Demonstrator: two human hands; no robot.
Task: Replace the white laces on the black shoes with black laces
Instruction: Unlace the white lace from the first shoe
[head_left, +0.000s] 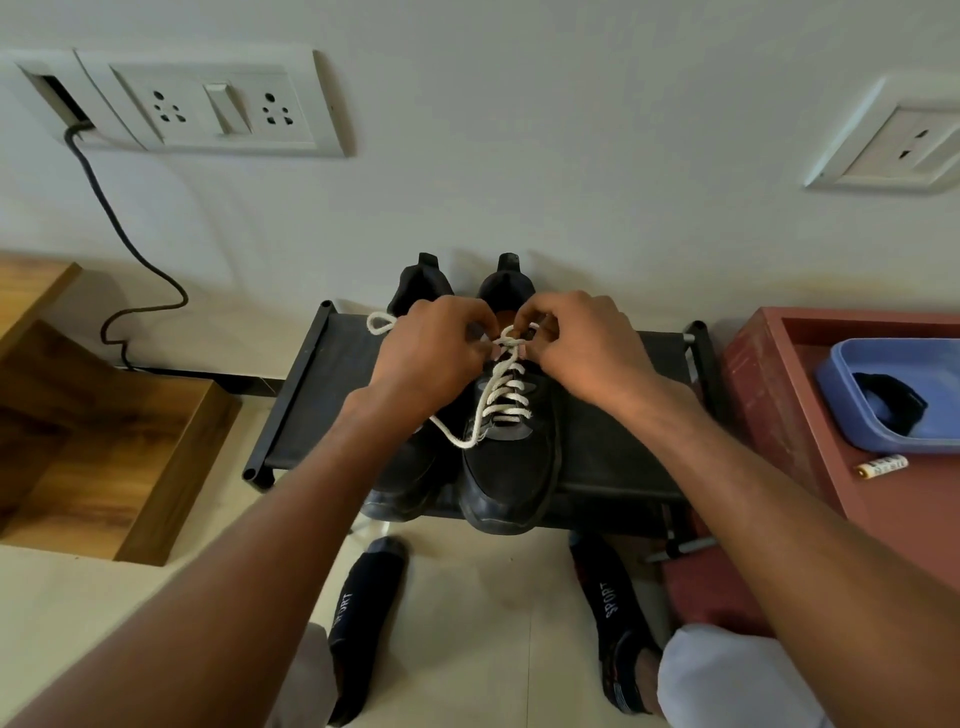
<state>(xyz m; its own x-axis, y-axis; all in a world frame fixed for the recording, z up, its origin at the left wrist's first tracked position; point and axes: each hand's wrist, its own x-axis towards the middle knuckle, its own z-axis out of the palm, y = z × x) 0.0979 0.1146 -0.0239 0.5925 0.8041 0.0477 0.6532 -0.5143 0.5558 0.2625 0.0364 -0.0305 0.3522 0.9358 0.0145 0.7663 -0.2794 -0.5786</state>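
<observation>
We pinch white lace (501, 395) knot with left hand (434, 353) and right hand (582, 345) fingers curled, atop right black shoe (511, 467) on shoe rack (306, 395).

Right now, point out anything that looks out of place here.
A battery lies loose on the red table beside the blue tray. A cable trails from the wall plate to the floor.

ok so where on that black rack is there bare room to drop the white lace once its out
Bare fabric lies on the black rack left of the shoes, and a strip at their right. The middle is crowded: left hand and right hand pinch the white lace.
</observation>
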